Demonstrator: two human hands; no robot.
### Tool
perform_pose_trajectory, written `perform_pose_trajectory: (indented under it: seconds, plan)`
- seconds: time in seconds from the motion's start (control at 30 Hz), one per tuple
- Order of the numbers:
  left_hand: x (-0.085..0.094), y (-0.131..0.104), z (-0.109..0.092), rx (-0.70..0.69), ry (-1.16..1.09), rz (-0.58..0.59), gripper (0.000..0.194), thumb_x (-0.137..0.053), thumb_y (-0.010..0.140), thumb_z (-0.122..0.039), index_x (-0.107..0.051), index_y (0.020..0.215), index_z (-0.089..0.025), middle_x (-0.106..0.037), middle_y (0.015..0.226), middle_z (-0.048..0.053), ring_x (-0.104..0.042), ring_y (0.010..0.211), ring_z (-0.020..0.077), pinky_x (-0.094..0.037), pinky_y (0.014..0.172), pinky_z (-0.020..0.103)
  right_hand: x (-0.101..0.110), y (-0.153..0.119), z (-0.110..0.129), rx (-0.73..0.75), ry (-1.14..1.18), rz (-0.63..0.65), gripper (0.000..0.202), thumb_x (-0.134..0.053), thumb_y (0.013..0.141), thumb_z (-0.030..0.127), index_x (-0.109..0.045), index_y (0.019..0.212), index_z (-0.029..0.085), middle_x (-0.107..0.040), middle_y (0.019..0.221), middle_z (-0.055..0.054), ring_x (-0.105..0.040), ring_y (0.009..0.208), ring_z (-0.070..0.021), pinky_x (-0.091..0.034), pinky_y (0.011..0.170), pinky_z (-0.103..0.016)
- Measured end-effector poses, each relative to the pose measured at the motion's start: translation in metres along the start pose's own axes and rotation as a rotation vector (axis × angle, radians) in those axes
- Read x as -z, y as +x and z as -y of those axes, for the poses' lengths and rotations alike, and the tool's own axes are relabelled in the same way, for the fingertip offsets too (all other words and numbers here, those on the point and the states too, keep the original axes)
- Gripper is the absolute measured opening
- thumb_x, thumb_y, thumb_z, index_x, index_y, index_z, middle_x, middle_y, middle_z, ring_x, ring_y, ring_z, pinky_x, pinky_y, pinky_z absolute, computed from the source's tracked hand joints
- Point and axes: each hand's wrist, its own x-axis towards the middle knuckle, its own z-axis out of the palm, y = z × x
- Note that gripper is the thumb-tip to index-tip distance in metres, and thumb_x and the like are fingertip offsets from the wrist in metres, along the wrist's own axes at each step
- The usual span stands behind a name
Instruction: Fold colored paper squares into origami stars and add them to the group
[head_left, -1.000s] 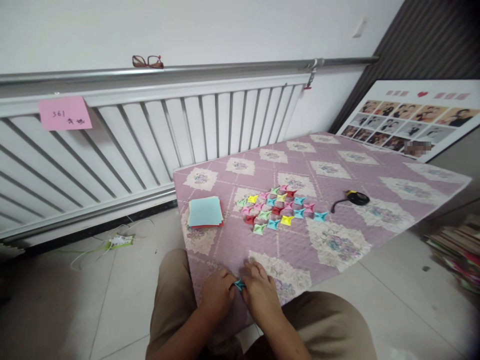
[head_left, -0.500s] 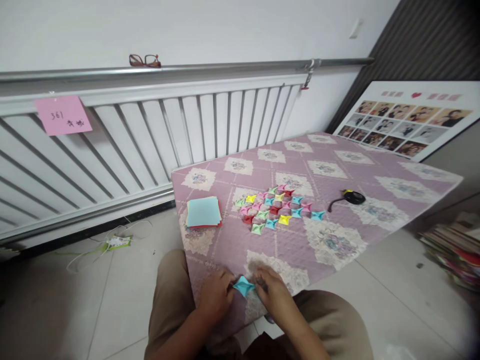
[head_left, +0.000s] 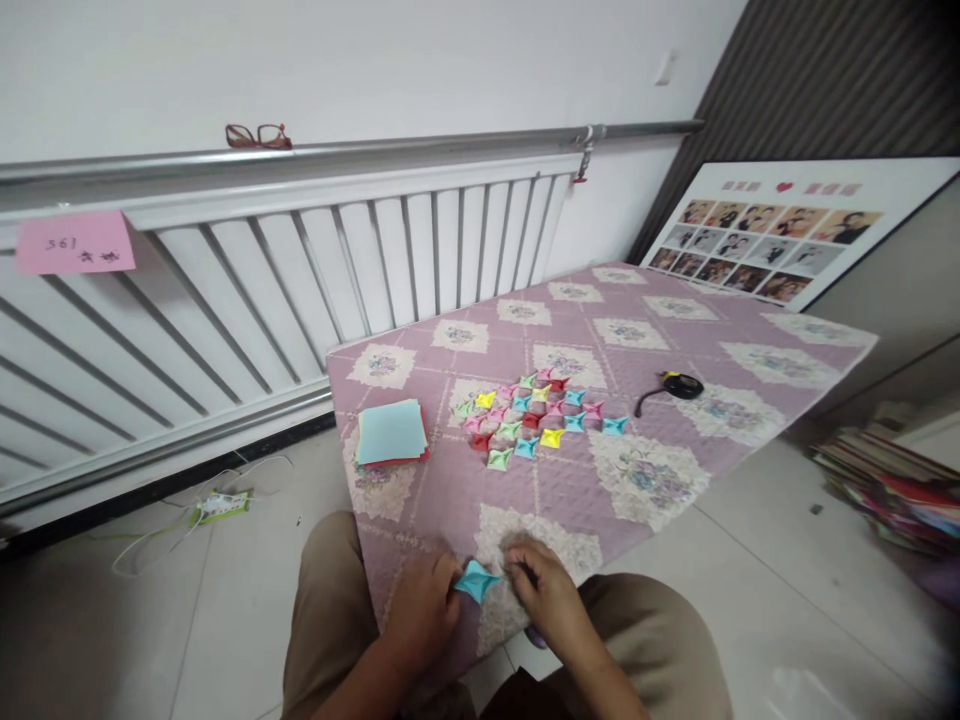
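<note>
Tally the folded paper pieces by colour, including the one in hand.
Pink pieces: 6
Blue pieces: 6, counting the held piece in the left hand
Green pieces: 4
Red pieces: 3
Yellow pieces: 3
Total: 22

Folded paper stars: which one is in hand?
The blue star in the left hand; the other stars, some also blue, lie grouped on the tablecloth.
</note>
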Motion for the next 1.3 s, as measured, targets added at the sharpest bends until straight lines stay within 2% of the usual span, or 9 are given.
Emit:
perform_pose_trajectory:
  seconds: [0.17, 0.37, 0.5, 0.63, 0.77, 0.9, 1.03, 1.1, 1.3]
  plan:
    - [-0.003, -0.001, 0.001, -0.011, -0.014, -0.017, 0.01, -0.05, 0.08, -0.019, -0.059, 0.084, -0.021, -0.062, 0.089, 0.003, -0.054, 0.086, 0.0199, -0.036, 0.075, 0.03, 0.003, 0.0, 0.001, -0.047, -0.027, -0.012, 0.019, -0.044, 0.084, 0.02, -0.061, 0.076, 0.022, -0.062, 0.078, -0.003, -0.057, 0.08, -0.0191, -0.045, 0.074, -0.032]
    - [-0.012, 0.002, 0.01, -0.031, -0.03, -0.048, 0.013, -0.046, 0.082, -0.019, -0.059, 0.08, -0.021, -0.063, 0.085, 0.003, -0.056, 0.084, 0.0204, -0.038, 0.075, 0.03, 0.009, 0.006, -0.009, -0.045, -0.069, -0.045, 0.02, -0.043, 0.084, 0.02, -0.062, 0.076, 0.022, -0.064, 0.076, -0.002, -0.06, 0.077, -0.0172, -0.047, 0.073, -0.028]
    - [-0.014, 0.009, 0.011, -0.024, -0.08, -0.071, 0.014, -0.046, 0.082, -0.021, -0.059, 0.079, -0.021, -0.064, 0.083, 0.003, -0.057, 0.08, 0.0191, -0.04, 0.073, 0.029, 0.026, 0.017, -0.032, -0.042, -0.114, -0.124, 0.022, -0.042, 0.083, 0.023, -0.063, 0.078, 0.022, -0.065, 0.078, -0.003, -0.06, 0.077, -0.0183, -0.048, 0.073, -0.03]
    - [-0.017, 0.024, 0.001, -0.021, -0.1, -0.077, 0.014, -0.046, 0.083, -0.022, -0.06, 0.078, -0.021, -0.062, 0.078, 0.001, -0.056, 0.074, 0.0175, -0.039, 0.067, 0.027, 0.057, 0.035, -0.068, -0.074, -0.198, -0.247, 0.022, -0.043, 0.081, 0.025, -0.064, 0.082, 0.021, -0.067, 0.084, -0.006, -0.059, 0.084, -0.0211, -0.046, 0.08, -0.035]
    - [-0.027, 0.054, -0.025, -0.034, -0.117, -0.075, 0.015, -0.048, 0.082, -0.023, -0.062, 0.083, -0.022, -0.061, 0.076, 0.0, -0.055, 0.071, 0.0169, -0.038, 0.067, 0.027, 0.086, 0.055, -0.104, -0.174, -0.32, -0.377, 0.022, -0.045, 0.08, 0.024, -0.066, 0.087, 0.02, -0.067, 0.093, -0.008, -0.057, 0.092, -0.0235, -0.041, 0.087, -0.038]
    - [-0.038, 0.093, -0.068, -0.027, -0.072, -0.134, 0.013, -0.052, 0.081, -0.027, -0.064, 0.085, -0.023, -0.06, 0.07, 0.0, -0.055, 0.067, 0.0182, -0.036, 0.064, 0.029, 0.099, 0.066, -0.123, -0.311, -0.436, -0.487, 0.025, -0.044, 0.081, 0.022, -0.066, 0.095, 0.019, -0.064, 0.103, -0.011, -0.054, 0.097, -0.0267, -0.038, 0.084, -0.042]
    - [-0.054, 0.141, -0.114, -0.118, -0.104, -0.201, 0.01, -0.051, 0.079, -0.017, -0.06, 0.076, -0.021, -0.061, 0.075, 0.001, -0.055, 0.071, 0.0166, -0.038, 0.066, 0.027, 0.099, 0.065, -0.128, -0.386, -0.505, -0.542, 0.028, -0.042, 0.086, 0.024, -0.062, 0.104, 0.02, -0.063, 0.109, -0.01, -0.051, 0.105, -0.0283, -0.034, 0.086, -0.043]
    - [-0.065, 0.166, -0.133, -0.12, -0.096, -0.214, 0.011, -0.049, 0.08, -0.014, -0.059, 0.077, -0.019, -0.061, 0.079, 0.002, -0.056, 0.076, 0.0161, -0.039, 0.069, 0.026, 0.099, 0.062, -0.128, -0.418, -0.527, -0.568, 0.029, -0.042, 0.086, 0.025, -0.061, 0.107, 0.02, -0.061, 0.113, -0.011, -0.049, 0.108, -0.0296, -0.032, 0.087, -0.045]
    - [-0.096, 0.223, -0.172, -0.1, 0.0, -0.193, 0.009, -0.051, 0.083, -0.018, -0.06, 0.081, -0.018, -0.063, 0.083, 0.003, -0.056, 0.082, 0.0166, -0.038, 0.074, 0.026, 0.1, 0.061, -0.13, -0.475, -0.552, -0.559, 0.029, -0.042, 0.086, 0.025, -0.064, 0.104, 0.021, -0.061, 0.117, -0.01, -0.049, 0.11, -0.0282, -0.03, 0.09, -0.045]
